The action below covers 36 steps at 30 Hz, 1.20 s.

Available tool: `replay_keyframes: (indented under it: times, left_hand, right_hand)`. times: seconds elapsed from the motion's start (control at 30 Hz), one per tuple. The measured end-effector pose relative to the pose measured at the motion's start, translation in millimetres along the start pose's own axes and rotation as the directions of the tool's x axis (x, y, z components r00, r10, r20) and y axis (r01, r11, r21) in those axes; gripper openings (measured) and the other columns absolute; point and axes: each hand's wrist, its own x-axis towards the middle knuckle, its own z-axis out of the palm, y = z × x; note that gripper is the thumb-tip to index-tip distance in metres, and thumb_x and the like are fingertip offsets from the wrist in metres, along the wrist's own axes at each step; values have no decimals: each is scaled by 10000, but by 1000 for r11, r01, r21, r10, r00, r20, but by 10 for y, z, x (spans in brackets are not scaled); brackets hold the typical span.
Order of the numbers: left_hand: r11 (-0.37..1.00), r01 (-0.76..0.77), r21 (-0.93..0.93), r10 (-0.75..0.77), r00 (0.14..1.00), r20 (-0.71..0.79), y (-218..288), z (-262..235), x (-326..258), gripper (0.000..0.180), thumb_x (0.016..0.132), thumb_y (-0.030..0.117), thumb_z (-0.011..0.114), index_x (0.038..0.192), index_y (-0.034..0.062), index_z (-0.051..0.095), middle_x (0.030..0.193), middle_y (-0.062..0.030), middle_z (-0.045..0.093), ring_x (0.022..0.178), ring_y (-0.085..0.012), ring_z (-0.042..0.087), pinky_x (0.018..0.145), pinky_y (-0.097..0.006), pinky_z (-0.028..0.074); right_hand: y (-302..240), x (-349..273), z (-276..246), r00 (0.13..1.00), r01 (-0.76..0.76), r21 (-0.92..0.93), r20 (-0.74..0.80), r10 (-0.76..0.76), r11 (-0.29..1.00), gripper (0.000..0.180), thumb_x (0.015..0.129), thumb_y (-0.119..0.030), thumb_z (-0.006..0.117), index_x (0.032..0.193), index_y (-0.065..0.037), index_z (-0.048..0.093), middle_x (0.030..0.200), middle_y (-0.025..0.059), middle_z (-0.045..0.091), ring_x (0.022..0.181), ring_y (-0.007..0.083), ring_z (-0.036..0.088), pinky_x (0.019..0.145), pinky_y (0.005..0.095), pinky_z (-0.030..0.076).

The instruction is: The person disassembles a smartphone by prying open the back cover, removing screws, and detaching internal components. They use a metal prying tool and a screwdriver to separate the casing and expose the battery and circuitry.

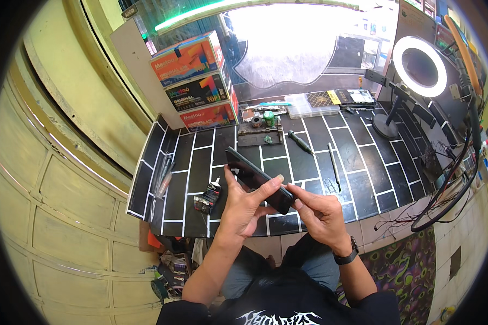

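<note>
Black mat with a white grid covers the tabletop (200, 162) in the middle of the frame, and bright daylight comes through the window behind it. At the upper left of the mat I see three colourful boxes (198, 81) stacked one on another; at the upper right stands a ring lamp (419, 66) that is lit.

In the centre, a little below the middle, my left hand (244, 208) holds a dark phone (257, 180) from beneath, the thumb lying over its near edge, and the phone is tilted, with its far end pointing to the upper left. It is lifted above the mat, not lying on it. My right hand (320, 214) is just beside the phone's lower right corner, the fingers pinched narrow and touching that corner. Whether something small is between those fingertips, I cannot tell; the view is too coarse there.

About the progress I judge this: the phone looks whole and closed, no part is separated from it, so the work on it seems near its beginning, or possibly at its very end. The screwdriver (300, 142) and the thin metal tool (334, 162), right of centre, lie untouched on the mat. A small crumpled packet (207, 197) lies left of my left hand, and a clear parts box (306, 105) sits at the far edge.
</note>
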Motion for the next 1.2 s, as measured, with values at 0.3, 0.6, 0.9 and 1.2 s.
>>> replay_keyframes:
  times: [0.3, 0.6, 0.9, 1.2]
  left_hand:
    - [1000, 29, -12, -29, 999, -17, -82, 0, 15, 1093, 832, 96, 881, 1535, 149, 46, 1126, -140, 618, 940, -260, 722, 720, -513, 659]
    - [998, 62, 11, -62, 998, -26, -109, 30, -34, 1232, 833, 105, 875, 1571, 123, -111, 1143, -149, 621, 956, -250, 715, 734, -506, 650]
    - [996, 84, -38, -86, 995, -50, -13, 17, -38, 1066, 806, 95, 848, 1540, 183, 79, 1111, -127, 595, 936, -259, 697, 750, -572, 635]
    - [978, 209, -30, -209, 978, 7, 18, -23, -13, 1159, 809, 120, 860, 1566, 204, -12, 1146, -148, 587, 968, -293, 699, 811, -605, 613]
  right_hand:
    - [44, 85, -86, 989, 142, -119, 63, -135, 983, 433, 842, 80, 626, 1266, 56, 708, 792, 140, 728, 666, 136, 712, 638, 267, 542]
    - [91, 69, -15, 971, 223, -284, -16, -237, 932, 470, 803, 53, 723, 1270, 19, 676, 833, 126, 705, 680, 241, 708, 645, 336, 566]
    - [67, -30, 115, 984, 142, -217, -72, -161, 966, 448, 896, 56, 693, 1339, 33, 636, 1095, 223, 731, 899, 308, 758, 773, 361, 596]
    - [237, -187, 187, 967, 211, -292, -78, -243, 933, 422, 948, 72, 649, 1367, 52, 604, 1170, 253, 712, 984, 376, 746, 801, 390, 592]
